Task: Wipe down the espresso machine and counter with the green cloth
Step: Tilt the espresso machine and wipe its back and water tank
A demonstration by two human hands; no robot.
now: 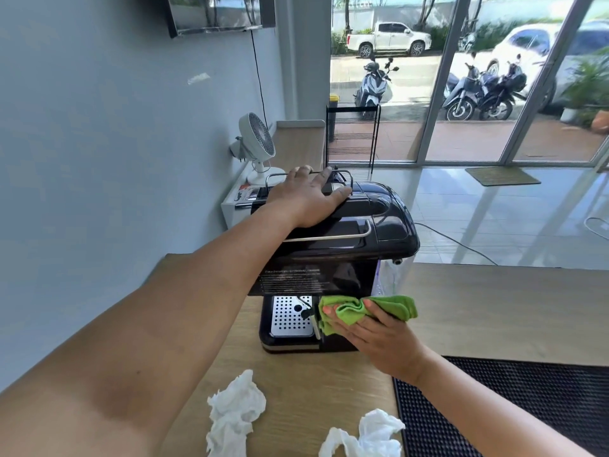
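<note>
Steadying the espresso machine (379, 222) from above, the person's left hand (306, 196) lies flat on its glossy black lid, fingers straight and spread, gripping nothing. Lower down, the right hand (379, 338) holds the green cloth (392, 308) bunched between thumb and curled fingers and presses it to the machine's front corner, just beside the drip tray (290, 318). The cloth looks soft and light. It should fold into corners easily, and a loose wad held in the palm seems the best hold. The machine looks hard, slick and fairly heavy, so I would brace it on the lid rather than by the thin rails. Nothing stands on the perforated drip tray; whether liquid sits beneath, I cannot tell. A clear tank (392, 278) at the machine's side shows no level I can read. On the wooden counter (494, 308) lie crumpled white tissues (235, 410), near a black rubber mat (527, 407).
</note>
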